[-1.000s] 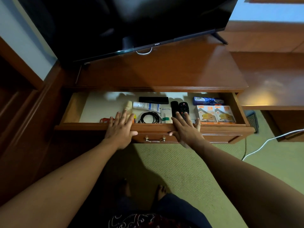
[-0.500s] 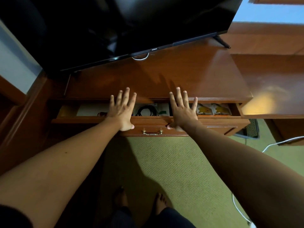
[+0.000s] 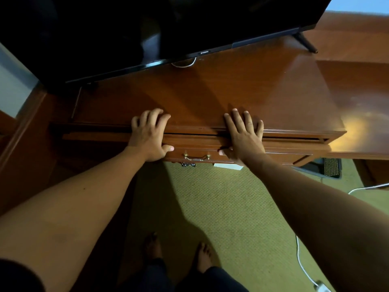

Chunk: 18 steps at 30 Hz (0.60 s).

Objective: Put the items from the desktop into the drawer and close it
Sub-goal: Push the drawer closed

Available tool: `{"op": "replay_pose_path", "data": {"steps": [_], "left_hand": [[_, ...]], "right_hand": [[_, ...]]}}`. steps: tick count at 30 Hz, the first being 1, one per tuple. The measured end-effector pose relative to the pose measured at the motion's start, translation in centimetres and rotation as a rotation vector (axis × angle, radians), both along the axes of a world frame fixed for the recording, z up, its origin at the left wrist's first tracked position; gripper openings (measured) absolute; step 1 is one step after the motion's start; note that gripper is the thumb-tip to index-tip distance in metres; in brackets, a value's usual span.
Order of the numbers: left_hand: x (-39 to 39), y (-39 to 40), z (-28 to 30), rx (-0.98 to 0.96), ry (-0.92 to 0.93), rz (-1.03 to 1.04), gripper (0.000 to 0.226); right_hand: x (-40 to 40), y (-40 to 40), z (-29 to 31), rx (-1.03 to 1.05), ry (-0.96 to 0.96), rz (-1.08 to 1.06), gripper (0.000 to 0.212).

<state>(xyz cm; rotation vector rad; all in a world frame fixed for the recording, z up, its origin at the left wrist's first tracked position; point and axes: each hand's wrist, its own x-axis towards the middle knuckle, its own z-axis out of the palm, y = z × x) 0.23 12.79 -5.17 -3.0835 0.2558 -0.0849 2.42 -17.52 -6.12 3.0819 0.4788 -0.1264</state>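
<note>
The wooden drawer [image 3: 197,142] sits pushed in under the desktop [image 3: 210,98], with only a thin dark gap along its top edge. Its contents are hidden. My left hand [image 3: 149,135] presses on the drawer front left of the brass handle [image 3: 196,158], fingers curled over the desktop edge and thumb against the front. My right hand [image 3: 244,135] lies flat to the right of the handle, fingers spread over the desktop edge. Neither hand holds anything.
A black television [image 3: 168,28] stands at the back of the desktop, with a white cable loop [image 3: 184,63] under it. A second desk [image 3: 362,114] adjoins on the right. White cables [image 3: 303,268] run over the green carpet [image 3: 231,207]. My bare feet [image 3: 179,251] stand below.
The drawer slid from wide open to almost fully in under both palms. The items inside went out of sight. My fingers now reach over the desktop edge.
</note>
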Motion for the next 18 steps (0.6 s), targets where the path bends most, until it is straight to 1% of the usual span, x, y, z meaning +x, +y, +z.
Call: {"op": "replay_pose_path", "data": {"steps": [3,7,10,14,18], "left_hand": [[1.4,0.2,0.2,0.039,0.038,-0.002,0.110],[1.7,0.4,-1.0,-0.010,0.071,0.058,0.109],[1.6,0.3,-1.2,-0.002,0.055,0.053,0.105],[1.7,0.5,-1.7,-0.036,-0.021,0.040,0.091],[1.9,0.6,-2.1,-0.019,-0.031,0.041,0.088]], "right_hand": [[0.9,0.8,0.6,-0.026,-0.037,-0.023,0.123],[1.6,1.3,0.1,-0.018,-0.038,-0.018,0.124],[1.5,1.4,-0.4,-0.019,-0.043,-0.035,0.119],[1.6,1.9,-0.6,-0.012,-0.071,-0.101,0.107],[1.6,2.3,-1.0,-0.021,-0.087,-0.133,0.105]]}}
